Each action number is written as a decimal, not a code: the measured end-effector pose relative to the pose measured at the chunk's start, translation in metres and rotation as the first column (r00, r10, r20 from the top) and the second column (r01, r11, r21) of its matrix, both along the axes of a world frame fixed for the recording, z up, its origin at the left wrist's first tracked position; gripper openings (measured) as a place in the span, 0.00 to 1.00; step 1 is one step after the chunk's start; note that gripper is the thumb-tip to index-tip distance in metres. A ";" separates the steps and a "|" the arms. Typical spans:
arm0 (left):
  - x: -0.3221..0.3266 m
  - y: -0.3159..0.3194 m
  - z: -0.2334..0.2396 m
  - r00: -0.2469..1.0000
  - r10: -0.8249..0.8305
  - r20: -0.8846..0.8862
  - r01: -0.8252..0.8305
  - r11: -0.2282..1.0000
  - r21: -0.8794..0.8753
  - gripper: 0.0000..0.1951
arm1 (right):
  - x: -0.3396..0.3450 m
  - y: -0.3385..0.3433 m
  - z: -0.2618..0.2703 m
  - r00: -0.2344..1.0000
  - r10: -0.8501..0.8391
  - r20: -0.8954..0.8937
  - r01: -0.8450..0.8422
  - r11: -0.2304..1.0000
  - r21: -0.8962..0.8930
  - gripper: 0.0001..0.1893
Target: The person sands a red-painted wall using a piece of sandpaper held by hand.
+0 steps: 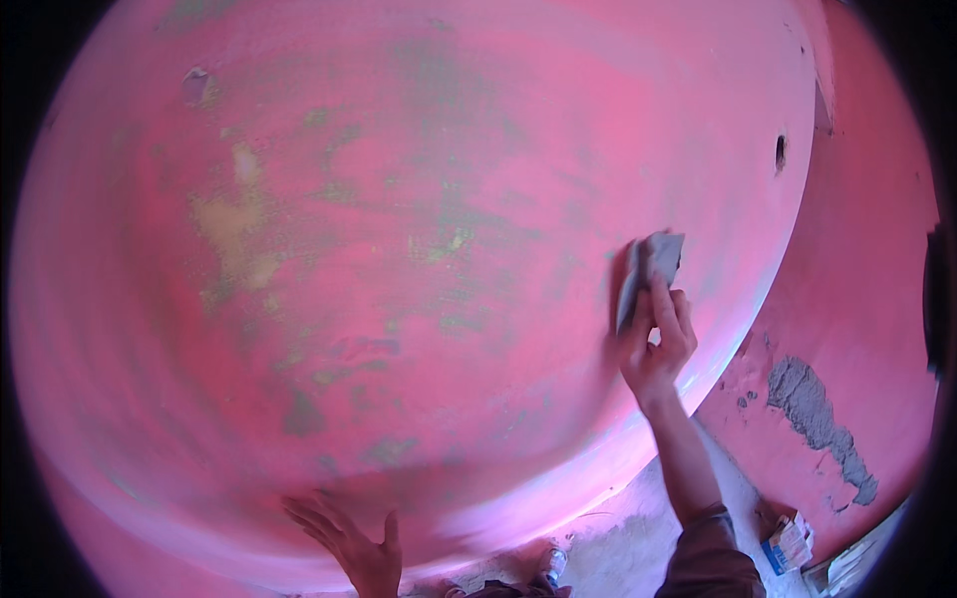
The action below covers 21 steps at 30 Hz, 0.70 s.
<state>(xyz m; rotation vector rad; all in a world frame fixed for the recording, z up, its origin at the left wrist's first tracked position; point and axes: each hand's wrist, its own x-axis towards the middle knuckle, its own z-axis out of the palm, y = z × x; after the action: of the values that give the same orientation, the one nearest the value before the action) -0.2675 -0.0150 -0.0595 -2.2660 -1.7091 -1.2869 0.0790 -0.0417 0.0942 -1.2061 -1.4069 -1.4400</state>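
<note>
A broad pink painted wall fills most of the view, its edges bent by the lens. Green and yellowish patches of an under-layer show through the paint, mostly across the middle and left. My right hand grips a folded grey sheet, apparently sandpaper, against the wall at the right. Its underside is hidden, so the grit cannot be made out. Lower down, my left hand is spread near or on the wall with nothing in it; whether the palm touches is unclear.
A small dark hole pierces the wall near its right edge. Beyond the corner, another pink wall carries a rough grey patch. On the concrete floor are a small torn carton and my shoe.
</note>
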 end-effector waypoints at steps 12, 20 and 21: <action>0.048 -0.031 0.006 0.871 -0.410 0.271 0.288 0.872 0.396 0.19 | -0.088 -0.012 -0.115 0.937 0.282 -0.208 -0.315 0.937 -0.152 0.19; 0.155 -0.045 0.039 0.485 -0.492 0.723 0.383 0.863 0.330 0.13 | -0.082 -0.030 -0.125 0.864 0.433 -0.255 -0.435 0.899 0.053 0.18; 0.168 -0.045 0.043 0.454 -0.425 0.783 0.324 0.897 0.300 0.11 | -0.079 -0.031 -0.126 0.837 0.475 -0.272 -0.485 0.874 0.034 0.18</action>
<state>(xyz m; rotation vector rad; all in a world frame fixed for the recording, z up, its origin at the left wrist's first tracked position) -0.0996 -0.0599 -0.0169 -2.1375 -1.1435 -2.8659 0.0001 -0.0723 -0.0320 -0.9353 -1.4154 -0.8649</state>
